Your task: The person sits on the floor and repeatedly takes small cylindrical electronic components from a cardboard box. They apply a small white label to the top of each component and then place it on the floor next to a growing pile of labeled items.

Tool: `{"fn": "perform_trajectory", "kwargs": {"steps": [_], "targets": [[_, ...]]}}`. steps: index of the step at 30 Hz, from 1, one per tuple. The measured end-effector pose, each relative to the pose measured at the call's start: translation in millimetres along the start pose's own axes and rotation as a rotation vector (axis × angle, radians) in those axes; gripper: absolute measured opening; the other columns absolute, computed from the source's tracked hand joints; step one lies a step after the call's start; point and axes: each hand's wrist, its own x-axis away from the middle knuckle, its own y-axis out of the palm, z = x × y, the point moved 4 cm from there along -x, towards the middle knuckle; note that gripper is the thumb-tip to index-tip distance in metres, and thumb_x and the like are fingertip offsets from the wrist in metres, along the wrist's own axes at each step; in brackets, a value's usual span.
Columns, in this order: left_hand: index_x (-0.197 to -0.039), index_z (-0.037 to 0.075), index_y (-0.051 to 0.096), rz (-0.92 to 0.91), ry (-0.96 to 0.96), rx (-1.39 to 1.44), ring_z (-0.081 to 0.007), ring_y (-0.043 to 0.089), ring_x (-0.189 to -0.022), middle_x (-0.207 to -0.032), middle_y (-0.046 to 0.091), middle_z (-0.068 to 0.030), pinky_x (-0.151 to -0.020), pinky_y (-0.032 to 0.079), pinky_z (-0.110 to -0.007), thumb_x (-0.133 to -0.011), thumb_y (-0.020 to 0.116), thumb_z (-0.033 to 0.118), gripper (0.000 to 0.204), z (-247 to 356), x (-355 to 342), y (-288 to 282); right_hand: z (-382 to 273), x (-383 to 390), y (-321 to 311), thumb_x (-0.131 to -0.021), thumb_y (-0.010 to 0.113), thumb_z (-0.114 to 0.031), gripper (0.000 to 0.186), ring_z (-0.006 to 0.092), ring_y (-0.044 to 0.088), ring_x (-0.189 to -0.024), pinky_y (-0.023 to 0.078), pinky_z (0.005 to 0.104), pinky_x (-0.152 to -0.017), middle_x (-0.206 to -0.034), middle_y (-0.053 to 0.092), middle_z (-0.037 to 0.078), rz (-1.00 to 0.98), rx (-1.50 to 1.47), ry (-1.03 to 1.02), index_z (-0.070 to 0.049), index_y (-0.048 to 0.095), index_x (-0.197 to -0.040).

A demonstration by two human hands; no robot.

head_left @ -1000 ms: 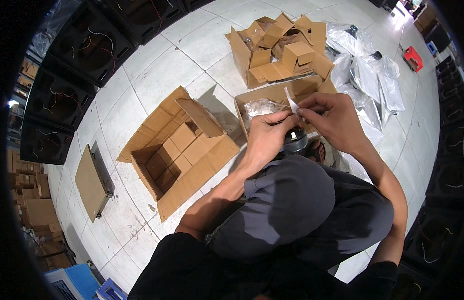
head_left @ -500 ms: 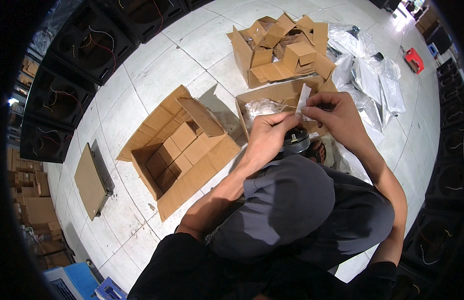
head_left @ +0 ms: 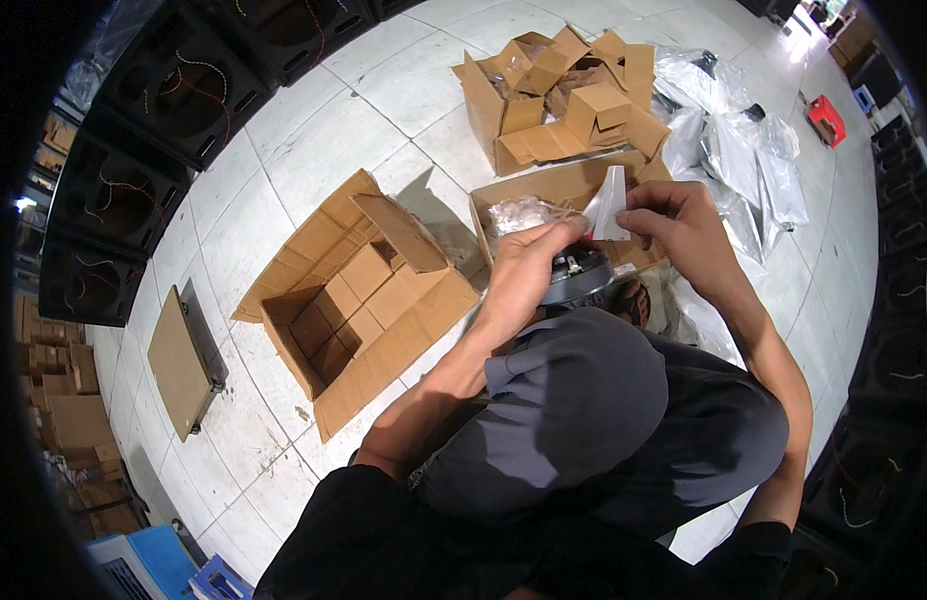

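Observation:
My left hand [head_left: 526, 270] is closed at the near end of a white slip [head_left: 609, 200], above a dark round speaker part [head_left: 579, 288] with a metal tab, which it touches at the left. Whether it also grips that part is hidden. At the slip's right edge, my right hand [head_left: 684, 225] pinches it with thumb and fingertips. Behind both hands stands an open cardboard box [head_left: 484, 230] holding clear crumpled plastic [head_left: 519, 212]. Its middle is partly hidden by the slip.
An open box [head_left: 334, 408] lies at left, another full of cardboard pieces [head_left: 474, 110] behind. Plastic-wrapped items [head_left: 744, 160] are piled right, near a red object [head_left: 826, 120]. A wheeled board [head_left: 179, 370] lies far left. Black cabinets [head_left: 149, 100] line both sides; blue crates [head_left: 154, 560] lower left.
My left hand has moved slightly left and down, my right hand rightward. The white slip looks wider, drawn out between them, and more of the dark round part shows.

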Motion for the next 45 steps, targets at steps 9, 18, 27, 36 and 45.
{"fn": "perform_trajectory", "kwargs": {"steps": [9,18,27,36,45], "targets": [[-0.103,-0.001,0.057,0.220,-0.034,0.242,-0.0221,0.066,-0.068,-0.087,0.064,-0.0139,-0.057,0.058,-0.038,-0.087,0.064,0.026,0.033,-3,-5,-31,47,-28,-19,-0.077,0.066,-0.011,0.023,0.0155,0.064,-0.060,0.051,0.0283,-0.058,-0.071,0.067,0.012,-0.106,0.274,0.053,0.009,0.066,-0.089],[-0.099,0.003,0.057,0.186,-0.066,0.234,-0.0227,0.066,-0.067,-0.084,0.064,-0.0129,-0.056,0.058,-0.037,-0.086,0.065,0.031,0.032,-6,-3,-28,47,-27,-24,-0.081,0.065,-0.016,0.026,0.0277,0.068,-0.075,0.051,0.0343,-0.069,-0.085,0.069,0.019,0.101,0.413,-0.068,0.002,0.069,-0.100],[-0.098,0.001,0.063,0.142,-0.099,0.243,-0.0171,0.063,-0.064,-0.083,0.063,-0.0098,-0.053,0.053,-0.032,-0.088,0.065,0.029,0.030,-6,2,-7,7,-20,19,-0.084,0.067,-0.023,0.030,0.0104,0.060,-0.068,0.048,0.0258,-0.062,-0.077,0.068,0.009,-0.044,0.049,-0.098,0.005,0.069,-0.096],[-0.104,0.005,0.064,0.018,-0.235,0.294,-0.0177,0.062,-0.068,-0.086,0.064,-0.0077,-0.058,0.052,-0.032,-0.085,0.064,0.049,0.048,-11,4,3,4,-23,9,-0.083,0.068,-0.021,0.028,0.0069,0.057,-0.063,0.045,0.0228,-0.058,-0.073,0.065,0.004,0.219,-0.156,-0.136,0.005,0.067,-0.091],[-0.116,0.013,0.058,-0.138,-0.341,0.757,-0.0289,0.059,-0.103,-0.110,0.063,-0.0103,-0.090,0.046,-0.051,-0.090,0.050,0.053,0.049,-23,-7,-2,-18,10,24,-0.072,0.067,-0.010,0.028,0.0249,0.063,-0.082,0.052,0.0335,-0.069,-0.095,0.065,0.008,0.222,0.644,-1.112,-0.001,0.063,-0.098]]}}
